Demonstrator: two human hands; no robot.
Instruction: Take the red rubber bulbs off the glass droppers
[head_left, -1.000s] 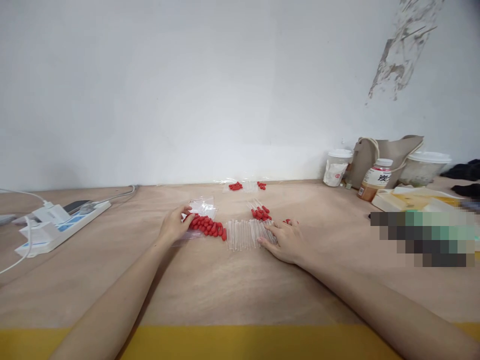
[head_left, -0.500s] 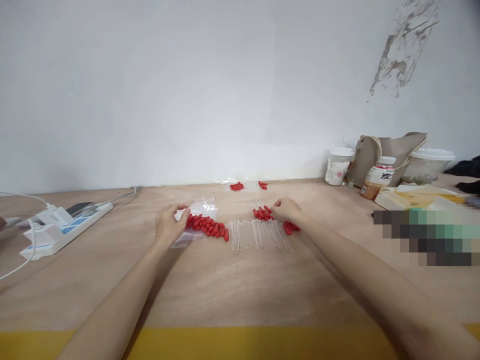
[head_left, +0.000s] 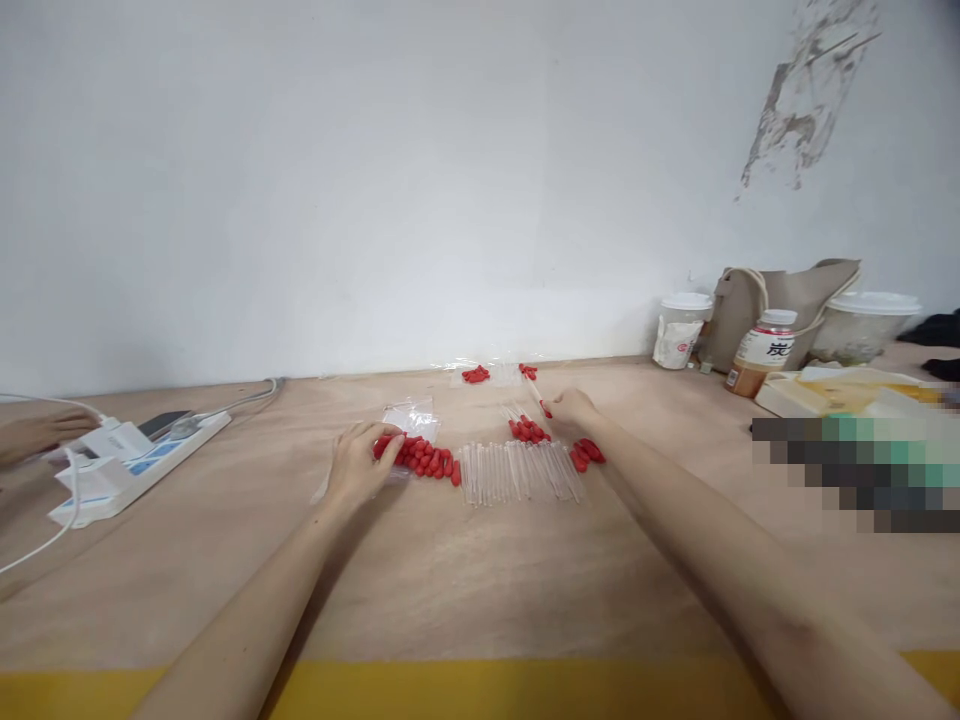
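Observation:
My left hand (head_left: 362,462) has its thumb and fingers closed around red teardrop-shaped pieces (head_left: 427,458) at the left end of a pile. My right hand (head_left: 574,411) pinches the red end of a thin clear stick (head_left: 534,385), which slants up and away to the left. Just below that hand lies a small cluster of red-ended sticks (head_left: 529,431). Many thin clear sticks (head_left: 517,472) are laid side by side in a row between the red pile and a few red pieces (head_left: 587,454) on the right. Clear plastic bags (head_left: 412,415) lie by my left hand.
Near the wall, a clear bag (head_left: 499,374) holds red pieces. A power strip (head_left: 180,455) with chargers lies left, beside another person's hand (head_left: 49,430). On the right stand a lidded cup (head_left: 680,335), a bottle (head_left: 761,353), a grey bag (head_left: 724,320) and a tub (head_left: 862,330).
My right hand has lifted slightly off the cluster, now with a red-ended stick in it. My left hand has shifted right and down onto the red pieces. The other person's hand reaches further in.

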